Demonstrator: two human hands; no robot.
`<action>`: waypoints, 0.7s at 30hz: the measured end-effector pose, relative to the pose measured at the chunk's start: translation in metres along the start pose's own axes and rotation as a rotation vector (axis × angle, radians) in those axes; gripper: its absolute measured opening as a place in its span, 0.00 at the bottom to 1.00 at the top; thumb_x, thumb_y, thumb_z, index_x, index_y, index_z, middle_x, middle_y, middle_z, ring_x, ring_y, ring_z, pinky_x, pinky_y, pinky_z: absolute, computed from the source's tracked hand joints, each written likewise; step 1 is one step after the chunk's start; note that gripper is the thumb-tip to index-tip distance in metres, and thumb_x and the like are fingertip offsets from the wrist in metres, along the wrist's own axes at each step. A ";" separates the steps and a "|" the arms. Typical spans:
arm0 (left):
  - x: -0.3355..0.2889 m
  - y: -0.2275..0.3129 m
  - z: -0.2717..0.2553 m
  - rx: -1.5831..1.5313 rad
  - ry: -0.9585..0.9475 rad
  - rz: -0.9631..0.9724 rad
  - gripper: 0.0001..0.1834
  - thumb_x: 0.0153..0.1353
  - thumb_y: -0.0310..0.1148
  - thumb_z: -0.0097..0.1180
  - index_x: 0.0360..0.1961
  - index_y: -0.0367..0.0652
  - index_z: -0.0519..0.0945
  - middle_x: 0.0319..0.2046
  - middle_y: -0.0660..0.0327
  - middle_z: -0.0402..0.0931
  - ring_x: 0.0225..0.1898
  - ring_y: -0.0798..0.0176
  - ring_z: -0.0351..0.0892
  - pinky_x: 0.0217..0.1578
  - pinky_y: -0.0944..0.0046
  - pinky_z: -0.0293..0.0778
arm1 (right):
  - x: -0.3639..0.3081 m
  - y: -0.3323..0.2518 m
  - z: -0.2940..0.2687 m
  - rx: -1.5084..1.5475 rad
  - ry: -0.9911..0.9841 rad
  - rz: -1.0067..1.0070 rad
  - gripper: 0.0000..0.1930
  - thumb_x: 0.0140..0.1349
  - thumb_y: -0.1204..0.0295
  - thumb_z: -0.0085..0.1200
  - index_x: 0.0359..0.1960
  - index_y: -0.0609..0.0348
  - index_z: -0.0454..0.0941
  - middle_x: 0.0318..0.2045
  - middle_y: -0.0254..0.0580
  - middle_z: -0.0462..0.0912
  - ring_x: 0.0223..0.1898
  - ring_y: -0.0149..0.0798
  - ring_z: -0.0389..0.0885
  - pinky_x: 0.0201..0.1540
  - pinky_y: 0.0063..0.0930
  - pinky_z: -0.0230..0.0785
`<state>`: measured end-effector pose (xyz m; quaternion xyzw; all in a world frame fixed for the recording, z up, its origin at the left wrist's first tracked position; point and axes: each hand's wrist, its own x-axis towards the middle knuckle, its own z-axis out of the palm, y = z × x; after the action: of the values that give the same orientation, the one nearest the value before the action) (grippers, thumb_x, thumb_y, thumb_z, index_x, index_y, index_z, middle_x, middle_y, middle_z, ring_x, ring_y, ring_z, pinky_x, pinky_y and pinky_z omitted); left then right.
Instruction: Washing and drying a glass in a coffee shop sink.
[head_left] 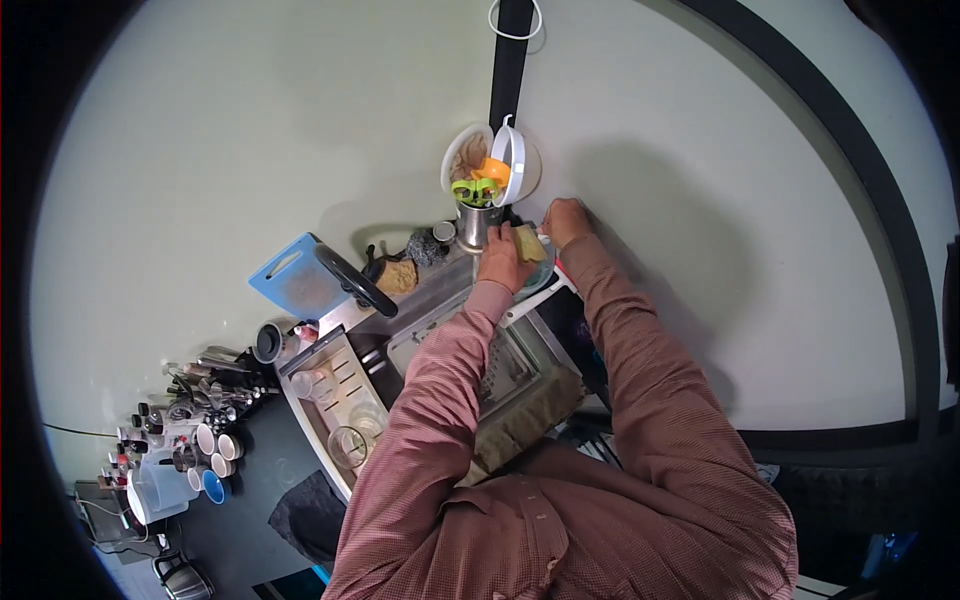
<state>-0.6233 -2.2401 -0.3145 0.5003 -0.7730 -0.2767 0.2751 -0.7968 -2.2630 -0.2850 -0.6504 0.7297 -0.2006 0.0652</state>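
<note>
Both my arms, in reddish checked sleeves, reach forward past the sink (500,372) to its far right corner. My left hand (502,262) is closed around a pale yellow sponge-like piece (529,244), its fingers beside a steel cup (478,226). My right hand (566,222) is a fist just to the right, close to the wall. A small white bit shows at its left side, but what it grips is hidden. Below the hands sits a greenish translucent bowl or tub (538,277), partly covered by my left hand.
Left of the steel cup lie a dark scrubber (425,248) and a tan sponge (397,277). The black faucet (352,278) arches over the sink's left side, before a blue cutting board (298,278). A drying tray (335,385) holds glasses. A white strainer (509,165) hangs on the wall.
</note>
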 end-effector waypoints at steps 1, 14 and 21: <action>0.001 0.003 0.000 -0.006 -0.012 -0.010 0.53 0.42 0.36 0.76 0.69 0.33 0.62 0.61 0.38 0.65 0.60 0.35 0.73 0.60 0.50 0.74 | 0.001 0.002 0.002 0.016 0.034 0.001 0.11 0.48 0.70 0.75 0.28 0.63 0.87 0.32 0.57 0.87 0.38 0.55 0.87 0.46 0.43 0.80; -0.043 -0.019 -0.019 -0.167 0.184 -0.091 0.49 0.45 0.36 0.73 0.67 0.32 0.63 0.60 0.39 0.66 0.60 0.36 0.71 0.61 0.48 0.73 | -0.025 -0.034 -0.016 -0.073 -0.029 0.058 0.23 0.60 0.53 0.65 0.42 0.64 0.85 0.40 0.60 0.86 0.44 0.58 0.85 0.49 0.46 0.77; -0.168 0.007 -0.085 -0.407 0.280 -0.007 0.47 0.50 0.36 0.71 0.69 0.33 0.62 0.58 0.40 0.68 0.61 0.36 0.68 0.63 0.49 0.68 | -0.171 -0.084 -0.008 1.140 -0.476 0.363 0.22 0.76 0.55 0.50 0.54 0.65 0.78 0.44 0.44 0.86 0.44 0.38 0.86 0.44 0.35 0.79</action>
<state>-0.5096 -2.0948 -0.2753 0.4709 -0.6538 -0.3555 0.4737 -0.6978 -2.1009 -0.2744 -0.4067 0.5724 -0.3929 0.5939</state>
